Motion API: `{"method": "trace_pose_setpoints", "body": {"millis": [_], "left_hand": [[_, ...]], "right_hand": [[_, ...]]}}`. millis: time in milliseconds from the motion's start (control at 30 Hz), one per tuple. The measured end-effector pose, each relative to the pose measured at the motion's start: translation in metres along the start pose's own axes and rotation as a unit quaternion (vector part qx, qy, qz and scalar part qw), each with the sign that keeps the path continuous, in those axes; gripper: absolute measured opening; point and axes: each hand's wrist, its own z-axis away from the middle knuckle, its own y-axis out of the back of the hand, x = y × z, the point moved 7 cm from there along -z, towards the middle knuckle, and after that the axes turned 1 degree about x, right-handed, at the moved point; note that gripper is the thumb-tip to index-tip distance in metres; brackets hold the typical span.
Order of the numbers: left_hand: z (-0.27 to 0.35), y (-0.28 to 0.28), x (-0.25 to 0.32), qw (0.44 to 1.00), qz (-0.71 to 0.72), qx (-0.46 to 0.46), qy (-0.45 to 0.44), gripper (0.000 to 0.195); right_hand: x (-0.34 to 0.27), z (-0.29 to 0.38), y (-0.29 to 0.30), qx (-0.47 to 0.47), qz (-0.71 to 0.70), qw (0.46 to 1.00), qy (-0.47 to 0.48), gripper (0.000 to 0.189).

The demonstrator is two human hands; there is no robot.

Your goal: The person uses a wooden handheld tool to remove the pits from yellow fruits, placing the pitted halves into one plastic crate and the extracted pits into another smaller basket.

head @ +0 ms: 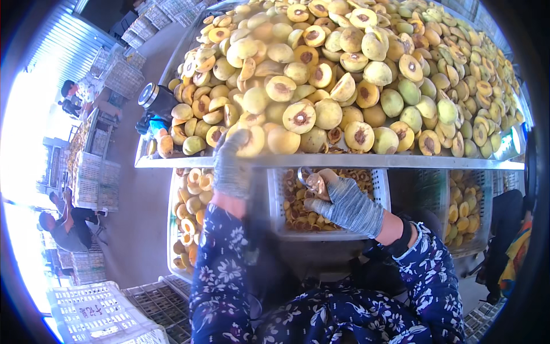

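Observation:
My left hand [232, 167], in a grey knit glove, is at the front rim of a metal-edged table [326, 161]. Its thumb lies against a halved yellow peach [253, 142], cut face showing; the other fingers are partly hidden and blurred. My right hand [346, 202], gloved alike with bare fingertips, grips a pitting tool with a curved metal loop [306, 176]. A brown piece [317, 185] shows at its fingers; handle or fruit, I cannot tell. Beneath the right hand, a white plastic crate [331, 234] holds brownish pits and scraps. Halved peaches [343, 88] are heaped across the table.
One crate of peach halves [191, 215] stands below left, another [466, 210] below right. A black flask [159, 101] sits at the table's left corner. White crates [99, 311] are at lower left. Seated people [71, 228] are across the aisle; someone's dark-clad leg [502, 232] is at right.

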Motion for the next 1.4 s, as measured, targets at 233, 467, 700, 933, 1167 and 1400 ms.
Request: {"method": "trace_pose_setpoints", "body": {"millis": [233,467,700,933,1167,1400], "left_hand": [[0.044,-0.044,-0.036,0.975,0.205,-0.04,0.074,0.055],[0.066,-0.06,-0.045,0.991,0.072,-0.11,-0.023,0.052],[0.071,-0.053,-0.044,0.989,0.019,-0.123,-0.079,0.045],[0.077,-0.053,-0.041,0.989,-0.022,-0.107,-0.098,0.044],[0.084,-0.056,-0.037,0.965,-0.132,-0.101,-0.204,0.046],[0.081,-0.049,-0.036,0.971,-0.105,-0.127,-0.172,0.046]], "right_hand": [[-0.016,-0.002,0.006,0.06,-0.035,0.997,0.04,0.048],[0.002,-0.006,-0.001,0.055,-0.009,0.998,-0.005,0.043],[0.001,-0.007,-0.009,0.072,0.056,0.996,0.012,0.037],[0.014,-0.008,-0.025,0.067,0.022,0.998,0.004,0.032],[0.033,-0.01,-0.047,0.069,-0.161,0.984,-0.014,0.028],[0.031,-0.022,-0.065,0.012,-0.06,0.998,-0.013,0.025]]}}
